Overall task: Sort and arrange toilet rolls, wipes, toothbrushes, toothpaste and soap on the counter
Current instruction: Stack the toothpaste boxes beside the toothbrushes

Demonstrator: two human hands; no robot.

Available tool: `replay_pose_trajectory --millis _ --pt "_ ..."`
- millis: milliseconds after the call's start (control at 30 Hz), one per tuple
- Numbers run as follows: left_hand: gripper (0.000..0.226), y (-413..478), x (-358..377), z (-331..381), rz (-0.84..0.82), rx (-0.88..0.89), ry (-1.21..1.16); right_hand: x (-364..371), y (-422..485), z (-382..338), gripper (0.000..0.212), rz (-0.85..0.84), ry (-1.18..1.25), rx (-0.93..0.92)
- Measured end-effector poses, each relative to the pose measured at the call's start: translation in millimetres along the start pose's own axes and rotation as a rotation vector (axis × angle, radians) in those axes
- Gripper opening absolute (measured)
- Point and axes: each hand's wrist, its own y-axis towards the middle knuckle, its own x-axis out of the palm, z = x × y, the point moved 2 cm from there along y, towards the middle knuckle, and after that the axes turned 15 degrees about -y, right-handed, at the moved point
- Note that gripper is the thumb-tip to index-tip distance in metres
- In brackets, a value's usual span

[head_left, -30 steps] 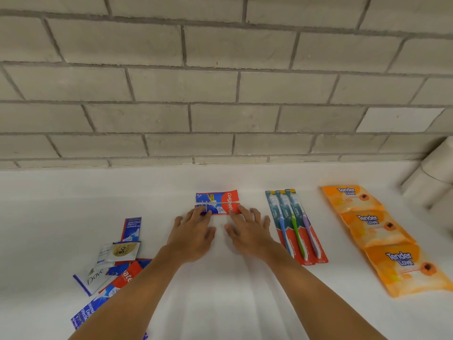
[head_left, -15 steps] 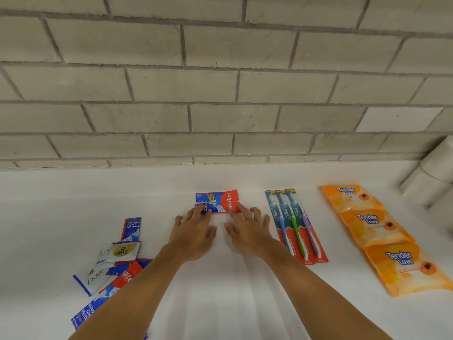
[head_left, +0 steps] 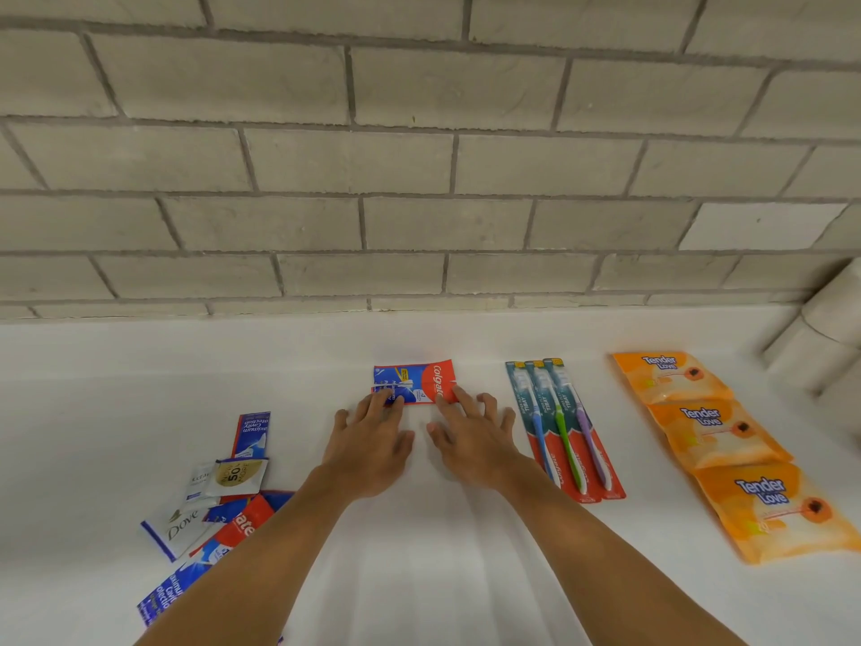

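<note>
A red and blue Colgate toothpaste sachet (head_left: 416,380) lies flat on the white counter (head_left: 419,575) near the wall. My left hand (head_left: 372,447) and my right hand (head_left: 473,442) lie palm down just in front of it, fingers spread, fingertips touching its near edge. Three packaged toothbrushes (head_left: 561,426) lie side by side to the right. Further right, three orange Tender Love wipes packs (head_left: 717,440) form a row. White toilet rolls (head_left: 829,347) are stacked at the far right. A loose pile at the left holds more toothpaste sachets (head_left: 251,433) and Dove soap sachets (head_left: 179,529).
A grey brick wall (head_left: 419,179) rises directly behind the counter. The pile at the left reaches the counter's near edge under my left forearm.
My fingertips have shifted very slightly on the sachet's near edge; the sachet and everything else stay where they were.
</note>
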Motion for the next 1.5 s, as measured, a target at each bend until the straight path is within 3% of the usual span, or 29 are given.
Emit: replay_pose_trajectory --millis 400,533,633,867,1133,1367,1500 --pt "0.06 -19 -1 -8 0.152 0.041 -0.157 -1 -21 -8 0.055 0.116 0.126 -0.011" --pt "0.045 -35 -6 -15 0.242 0.094 -0.255 0 -35 -23 0.038 0.221 0.284 -0.058" --pt "0.048 -45 -11 -21 0.306 0.102 -0.373 -1 -50 -39 0.027 0.267 0.42 -0.08" --pt "0.052 -87 -27 -44 0.394 -0.033 -0.527 -2 -91 -82 0.026 0.175 0.53 -0.211" --pt "0.031 -141 -21 -70 0.448 -0.202 -0.456 6 -113 -124 0.047 0.2 0.332 -0.379" --pt "0.036 -156 -17 -76 0.37 -0.211 -0.363 21 -114 -130 0.053 0.082 -0.006 -0.418" --pt "0.039 -156 -16 -81 0.355 -0.221 -0.385 16 -117 -123 0.053 0.074 -0.009 -0.404"
